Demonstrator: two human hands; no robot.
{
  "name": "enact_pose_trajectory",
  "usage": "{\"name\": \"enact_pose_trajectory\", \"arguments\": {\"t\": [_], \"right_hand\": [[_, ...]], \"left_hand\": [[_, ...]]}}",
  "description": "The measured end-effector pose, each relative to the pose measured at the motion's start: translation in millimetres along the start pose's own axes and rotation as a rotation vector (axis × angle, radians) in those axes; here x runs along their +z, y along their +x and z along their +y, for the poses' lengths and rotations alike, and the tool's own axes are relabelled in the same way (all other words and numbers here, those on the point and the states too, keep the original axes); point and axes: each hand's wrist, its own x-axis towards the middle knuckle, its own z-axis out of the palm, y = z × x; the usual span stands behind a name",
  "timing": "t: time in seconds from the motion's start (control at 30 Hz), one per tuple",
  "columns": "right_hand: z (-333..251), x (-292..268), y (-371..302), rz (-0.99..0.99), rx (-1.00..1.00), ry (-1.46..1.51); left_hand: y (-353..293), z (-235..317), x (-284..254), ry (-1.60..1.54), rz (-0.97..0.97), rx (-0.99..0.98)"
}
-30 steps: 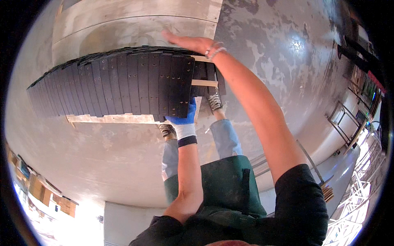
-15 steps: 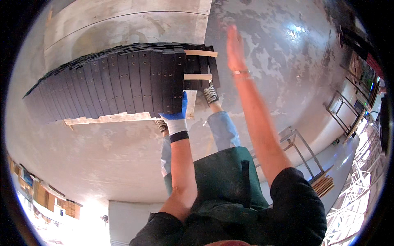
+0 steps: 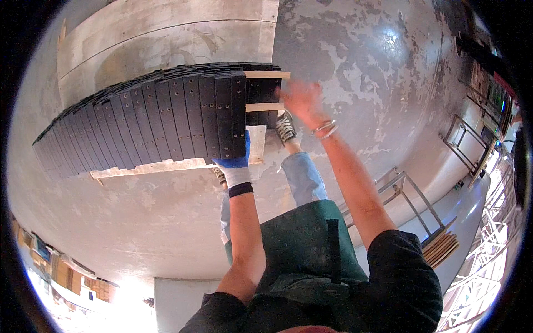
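A long row of black boards (image 3: pixel 172 116) with small holes stands packed side by side at upper left. My left hand (image 3: pixel 236 162), in a blue and white glove, is closed around the lower corner of the board at the row's right end. Beyond that end, more black boards (image 3: pixel 261 93) show with two pale wooden strips (image 3: pixel 266 106) running across them. My bare right hand (image 3: pixel 304 104) is beside their right edge, fingers stretched toward it and blurred by motion. Whether the fingertips touch the boards, I cannot tell.
Pale wooden planking (image 3: pixel 166 33) lies behind the row, and a wooden rail (image 3: pixel 161 166) runs beneath it. My shoe (image 3: pixel 285 127) is close to the boards' lower right. At right, a metal frame (image 3: pixel 411 197) stands near a bundle of wooden strips (image 3: pixel 441 247).
My right hand has come down and left to the boards' edge. The tilted black board that stuck out at the right now sits closer in. My left hand has kept its hold.
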Motion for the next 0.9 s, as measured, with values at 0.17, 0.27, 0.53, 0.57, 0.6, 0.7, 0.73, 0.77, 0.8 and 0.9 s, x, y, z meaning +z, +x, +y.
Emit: {"name": "enact_pose_trajectory", "arguments": {"t": [0.17, 0.27, 0.53, 0.57, 0.6, 0.7, 0.73, 0.77, 0.8, 0.9], "right_hand": [[-48, -50, 86, -0.040, -0.145, 0.733], [-85, -51, 105, -0.403, -0.213, 0.865], [-99, -5, 148, -0.735, -0.165, 0.829], [-99, -6, 149, -0.692, -0.206, 0.733], [-120, -5, 149, -0.677, -0.295, 0.623], [-86, -6, 131, 0.226, -0.179, 0.268], [-74, -21, 111, 0.239, -0.115, 0.411], [-69, -37, 90, 0.260, -0.068, 0.557], [-33, -34, 67, 0.295, -0.001, 0.759], [75, 11, -50, 0.206, 0.214, 1.015]], "left_hand": [[7, -58, 24, 0.057, 0.014, -0.033], [20, -28, 15, 0.342, 0.009, 0.027], [21, -44, 15, 0.622, 0.025, 0.096], [22, -46, 12, 0.651, 0.036, 0.129], [14, -49, -3, 0.695, 0.093, 0.136], [8, -75, -13, -0.317, -0.230, 0.026], [-1, -102, -32, -0.924, -0.365, -0.213], [-10, -129, -63, -1.793, -0.690, -0.477], [-21, -127, -68, -1.741, -0.985, -0.253], [-66, -169, -128, -1.762, -1.059, -0.610]]}}
